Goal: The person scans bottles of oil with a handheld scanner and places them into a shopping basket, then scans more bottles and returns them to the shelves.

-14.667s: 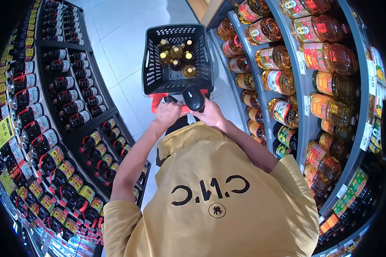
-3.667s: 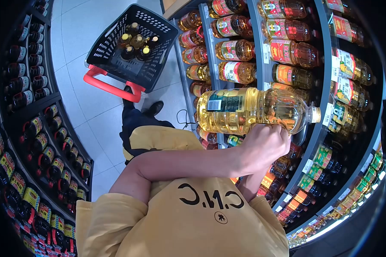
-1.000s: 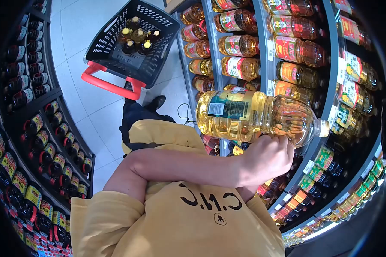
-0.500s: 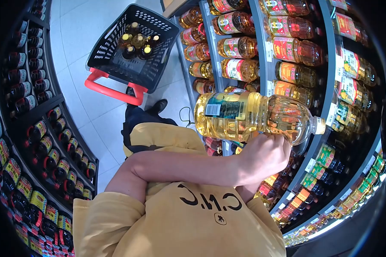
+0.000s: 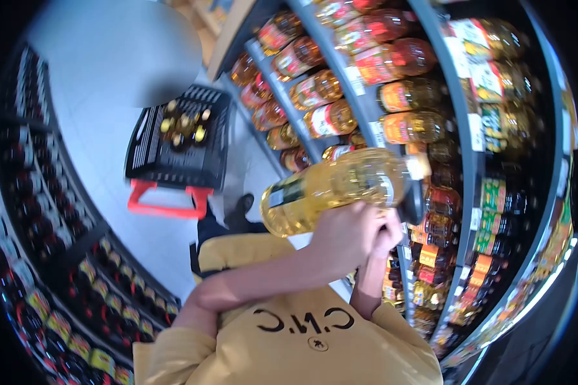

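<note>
A large clear bottle of yellow cooking oil (image 5: 330,186) lies tilted in front of my chest, its pale cap (image 5: 419,165) towards the upper right. My left hand (image 5: 348,236) reaches across my body and is closed on the underside of the bottle. My right hand (image 5: 387,236) is closed beside it, below the neck; motion blur and the left hand hide part of its grip. Close by the neck, a dark oval thing (image 5: 412,204) is too blurred to name. The bottle's dark label (image 5: 287,194) faces up.
A black shopping basket (image 5: 176,174) with a red handle (image 5: 167,208) holds several yellow-capped bottles (image 5: 183,131). Shelves of oil bottles (image 5: 414,128) rise at the right; racks of dark bottles (image 5: 29,173) line the left. A blurred grey round shape (image 5: 154,54) covers part of the floor.
The bottle and my hands have moved left in the view, and the bottle tilts more, cap end higher. My right hand has come into sight. The basket appears lower as the view shifts.
</note>
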Demonstrator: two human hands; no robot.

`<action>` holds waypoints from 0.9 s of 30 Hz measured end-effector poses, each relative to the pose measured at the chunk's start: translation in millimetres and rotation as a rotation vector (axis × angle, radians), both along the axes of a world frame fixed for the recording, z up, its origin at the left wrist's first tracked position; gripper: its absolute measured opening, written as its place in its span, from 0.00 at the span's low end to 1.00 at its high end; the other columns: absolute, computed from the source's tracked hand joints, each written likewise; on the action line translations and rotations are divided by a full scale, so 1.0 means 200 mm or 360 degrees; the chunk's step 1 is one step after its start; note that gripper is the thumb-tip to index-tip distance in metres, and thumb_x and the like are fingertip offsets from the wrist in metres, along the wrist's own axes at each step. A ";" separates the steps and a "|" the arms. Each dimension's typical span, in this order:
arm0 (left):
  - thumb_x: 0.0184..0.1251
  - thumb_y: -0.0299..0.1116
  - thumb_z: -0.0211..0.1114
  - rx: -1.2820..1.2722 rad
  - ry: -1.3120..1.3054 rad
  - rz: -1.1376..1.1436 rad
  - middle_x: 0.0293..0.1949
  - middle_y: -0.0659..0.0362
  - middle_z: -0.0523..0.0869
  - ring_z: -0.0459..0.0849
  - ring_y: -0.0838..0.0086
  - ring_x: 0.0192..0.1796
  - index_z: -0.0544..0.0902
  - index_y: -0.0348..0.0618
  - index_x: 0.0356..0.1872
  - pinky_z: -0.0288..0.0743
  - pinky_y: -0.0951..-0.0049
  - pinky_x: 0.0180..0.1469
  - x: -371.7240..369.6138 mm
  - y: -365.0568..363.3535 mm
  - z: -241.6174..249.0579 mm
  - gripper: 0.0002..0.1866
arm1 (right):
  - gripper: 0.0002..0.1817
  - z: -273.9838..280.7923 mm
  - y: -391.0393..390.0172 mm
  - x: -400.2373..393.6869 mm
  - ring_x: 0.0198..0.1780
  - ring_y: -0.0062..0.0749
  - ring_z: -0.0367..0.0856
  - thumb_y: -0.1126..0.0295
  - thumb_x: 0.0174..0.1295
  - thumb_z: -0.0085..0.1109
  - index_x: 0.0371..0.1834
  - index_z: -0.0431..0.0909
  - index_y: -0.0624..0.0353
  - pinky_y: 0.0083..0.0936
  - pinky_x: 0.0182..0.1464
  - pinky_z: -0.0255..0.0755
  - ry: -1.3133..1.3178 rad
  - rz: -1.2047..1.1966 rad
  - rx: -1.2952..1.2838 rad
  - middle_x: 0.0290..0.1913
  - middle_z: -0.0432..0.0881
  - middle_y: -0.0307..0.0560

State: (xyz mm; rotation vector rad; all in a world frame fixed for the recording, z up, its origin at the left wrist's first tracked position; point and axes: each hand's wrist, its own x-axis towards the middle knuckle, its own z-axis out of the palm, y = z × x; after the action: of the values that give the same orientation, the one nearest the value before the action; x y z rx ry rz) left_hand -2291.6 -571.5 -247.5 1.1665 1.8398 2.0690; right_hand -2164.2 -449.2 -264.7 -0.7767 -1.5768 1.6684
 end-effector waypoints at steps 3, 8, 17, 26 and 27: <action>0.59 0.30 0.72 -0.0239 -0.0290 -0.0150 0.21 0.59 0.79 0.80 0.67 0.21 0.84 0.35 0.31 0.76 0.66 0.27 -0.10 -0.01 0.02 0.08 | 0.20 0.03 -0.08 -0.11 0.30 0.27 0.77 0.81 0.62 0.59 0.58 0.70 0.62 0.26 0.30 0.72 0.0315 0.0053 -0.0524 0.36 0.78 0.41; 0.62 0.27 0.73 -0.0588 -0.1169 -0.0425 0.25 0.62 0.87 0.81 0.83 0.27 0.87 0.30 0.35 0.74 0.79 0.31 -0.16 -0.03 -0.03 0.09 | 0.14 0.04 -0.11 -0.22 0.23 0.21 0.71 0.76 0.63 0.63 0.50 0.71 0.64 0.21 0.27 0.66 0.0181 0.0120 -0.0437 0.27 0.73 0.39; 0.66 0.25 0.70 -0.0377 -0.1296 -0.0149 0.27 0.59 0.88 0.83 0.81 0.29 0.87 0.31 0.38 0.74 0.80 0.36 -0.28 -0.09 -0.08 0.06 | 0.08 -0.14 -0.09 -0.16 0.24 0.16 0.74 0.76 0.64 0.64 0.43 0.76 0.63 0.19 0.27 0.68 -0.0174 0.0582 -0.0099 0.27 0.77 0.37; 0.66 0.24 0.70 -0.0123 -0.1183 0.0091 0.32 0.53 0.88 0.85 0.74 0.29 0.86 0.26 0.42 0.78 0.76 0.36 -0.50 -0.14 0.05 0.09 | 0.12 -0.25 -0.04 -0.07 0.26 0.14 0.74 0.77 0.59 0.68 0.45 0.77 0.62 0.18 0.29 0.68 -0.0060 0.0848 -0.0417 0.30 0.79 0.37; 0.66 0.24 0.70 -0.0086 -0.1166 0.0091 0.33 0.53 0.88 0.85 0.74 0.30 0.85 0.26 0.42 0.78 0.76 0.36 -0.52 -0.15 0.07 0.09 | 0.12 -0.25 -0.02 -0.06 0.27 0.15 0.75 0.77 0.59 0.68 0.44 0.78 0.62 0.19 0.30 0.69 -0.0108 0.0896 -0.0424 0.31 0.80 0.37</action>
State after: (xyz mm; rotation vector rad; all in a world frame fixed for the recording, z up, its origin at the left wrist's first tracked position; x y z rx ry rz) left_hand -2395.7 -601.9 -233.1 0.2595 1.5450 2.0590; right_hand -2175.8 -453.6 -314.2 -0.5460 -1.7479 2.3115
